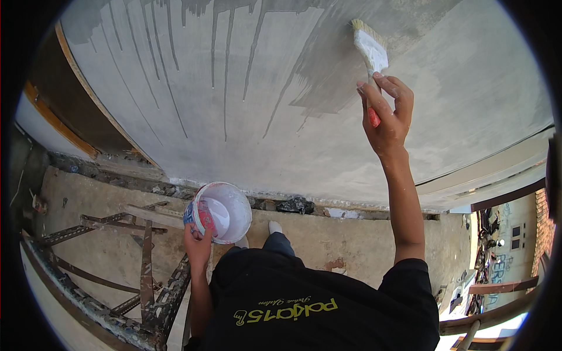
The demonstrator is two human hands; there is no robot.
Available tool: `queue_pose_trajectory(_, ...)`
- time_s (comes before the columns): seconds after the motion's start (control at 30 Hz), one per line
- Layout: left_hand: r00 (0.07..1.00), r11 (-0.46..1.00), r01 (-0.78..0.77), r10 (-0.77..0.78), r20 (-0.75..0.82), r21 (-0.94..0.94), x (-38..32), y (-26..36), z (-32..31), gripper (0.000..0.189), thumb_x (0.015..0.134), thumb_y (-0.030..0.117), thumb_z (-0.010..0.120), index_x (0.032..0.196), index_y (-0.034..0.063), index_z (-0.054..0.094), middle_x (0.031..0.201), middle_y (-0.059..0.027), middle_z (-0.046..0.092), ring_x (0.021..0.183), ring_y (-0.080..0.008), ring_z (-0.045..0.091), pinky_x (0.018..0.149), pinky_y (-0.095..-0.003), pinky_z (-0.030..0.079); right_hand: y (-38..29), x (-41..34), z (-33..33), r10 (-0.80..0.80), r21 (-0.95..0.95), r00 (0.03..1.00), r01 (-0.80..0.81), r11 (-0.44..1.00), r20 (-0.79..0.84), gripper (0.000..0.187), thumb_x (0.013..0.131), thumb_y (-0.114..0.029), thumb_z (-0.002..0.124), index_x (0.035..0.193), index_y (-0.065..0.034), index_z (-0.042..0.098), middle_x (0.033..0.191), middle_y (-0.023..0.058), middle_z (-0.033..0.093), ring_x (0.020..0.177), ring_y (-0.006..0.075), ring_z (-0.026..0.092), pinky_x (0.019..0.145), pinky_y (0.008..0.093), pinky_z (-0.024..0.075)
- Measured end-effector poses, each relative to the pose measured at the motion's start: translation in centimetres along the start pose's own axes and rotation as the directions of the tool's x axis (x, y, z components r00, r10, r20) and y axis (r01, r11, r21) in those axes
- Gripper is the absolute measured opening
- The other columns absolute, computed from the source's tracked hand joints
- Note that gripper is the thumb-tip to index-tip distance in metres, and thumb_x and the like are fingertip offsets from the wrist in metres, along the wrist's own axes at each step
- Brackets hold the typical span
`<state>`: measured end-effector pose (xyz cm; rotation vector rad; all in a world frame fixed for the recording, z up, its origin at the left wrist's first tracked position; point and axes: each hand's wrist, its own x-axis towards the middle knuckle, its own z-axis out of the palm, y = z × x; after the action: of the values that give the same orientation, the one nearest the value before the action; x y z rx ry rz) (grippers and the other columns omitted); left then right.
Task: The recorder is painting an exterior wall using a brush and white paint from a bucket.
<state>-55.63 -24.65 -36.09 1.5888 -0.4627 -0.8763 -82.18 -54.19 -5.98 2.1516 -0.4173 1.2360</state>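
My right hand (390, 109) grips a flat paintbrush (371, 46) by its red-tipped handle. White paint coats the ferrule and lower bristles, and the bristle ends are at the grey wall (329, 145); whether they touch it I cannot tell. A darker wet patch (325, 74) spreads beside the brush, and several dark drips run down the wall to its left. Down by my waist, my left hand (199, 245) holds a white plastic bucket (235, 197) at its rim, over a red and blue label. White liquid (217, 215) lies in the bottom of the bucket.
A slotted-metal frame (149, 272) stands on the concrete floor (351, 245) at the lower left. A black plastic bag (296, 205) lies in the gutter at the wall's foot. To the left is a wood-edged opening (83, 96); wooden rails (491, 316) cross the lower right.
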Motion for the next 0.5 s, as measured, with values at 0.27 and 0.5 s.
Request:
queue_pose_trajectory(0.27, 0.997, 0.996, 0.074, -0.074, 0.013, -0.042, 0.0, 0.5, -0.1, 0.025, 0.081, 0.000, 0.064, 0.093, 0.0068, 0.044, 0.067, 0.0056, 0.045, 0.060, -0.0020, 0.038, 0.054, -0.0201, 0.030, -7.0, -12.6, 5.5, -0.126, 0.158, 0.941, 0.079, 0.984, 0.313, 0.037, 0.064, -0.012, 0.071, 0.100, -0.0195, 0.065, 0.101, 0.0068, 0.059, 0.094, 0.0238, 0.055, 0.083, 0.0400, 0.0463)
queue_pose_trajectory(0.5, 0.999, 0.999, -0.037, 0.036, 0.025, 0.040, 0.9, -2.2, -1.2, 0.029, 0.086, 0.004, 0.063, 0.106, 0.0079, 0.043, 0.062, 0.0041, 0.045, 0.050, -0.0034, 0.041, 0.043, -0.0224, 0.030, -5.5, -10.2, 5.7, 0.021, 0.273, 0.899, -0.154, 0.950, 0.438, 0.020, 0.079, -0.014, 0.070, 0.098, -0.0155, 0.063, 0.080, 0.0019, 0.054, 0.079, 0.0210, 0.056, 0.076, 0.0358, 0.0431)
